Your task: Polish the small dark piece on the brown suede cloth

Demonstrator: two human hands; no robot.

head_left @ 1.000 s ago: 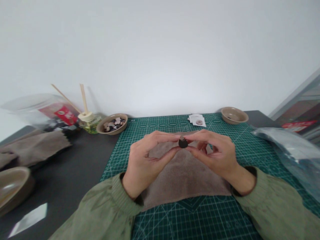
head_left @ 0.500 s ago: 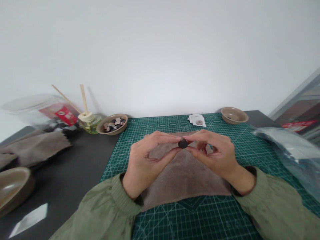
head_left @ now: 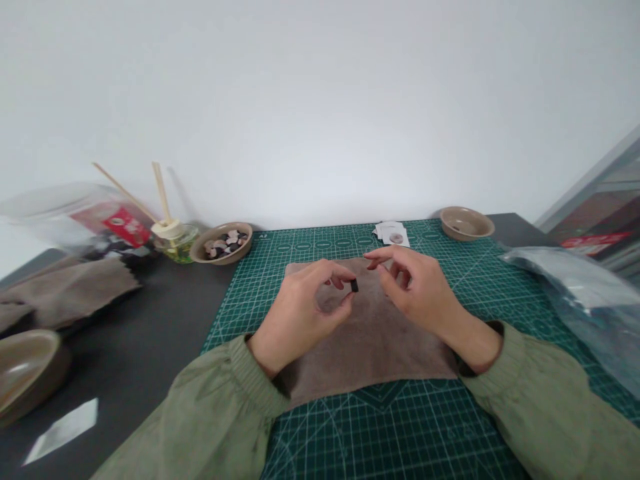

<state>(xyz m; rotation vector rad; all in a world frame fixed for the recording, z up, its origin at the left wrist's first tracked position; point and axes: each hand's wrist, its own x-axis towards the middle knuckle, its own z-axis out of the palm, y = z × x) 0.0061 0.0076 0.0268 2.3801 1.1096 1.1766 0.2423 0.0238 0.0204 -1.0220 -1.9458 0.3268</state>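
Note:
My left hand (head_left: 305,310) pinches a small dark stone (head_left: 355,286) between thumb and forefinger, above a brown cloth (head_left: 370,340) spread on the green cutting mat (head_left: 310,253). My right hand (head_left: 413,290) hovers just right of the stone with fingers loosely curled and apart, holding nothing. Both arms wear olive-green sleeves.
A tan bowl of mixed stones (head_left: 222,243) and a reed diffuser (head_left: 173,237) stand at the back left beside a clear plastic bag (head_left: 75,220). A second tan bowl (head_left: 467,223) and small white packets (head_left: 393,234) are at the back. Another bowl (head_left: 25,373) sits at left, a plastic bag (head_left: 585,293) at right.
My right hand has let go of the stone and drawn slightly right. The left hand now holds it alone, lower and turned edge-on. The view has tilted a little.

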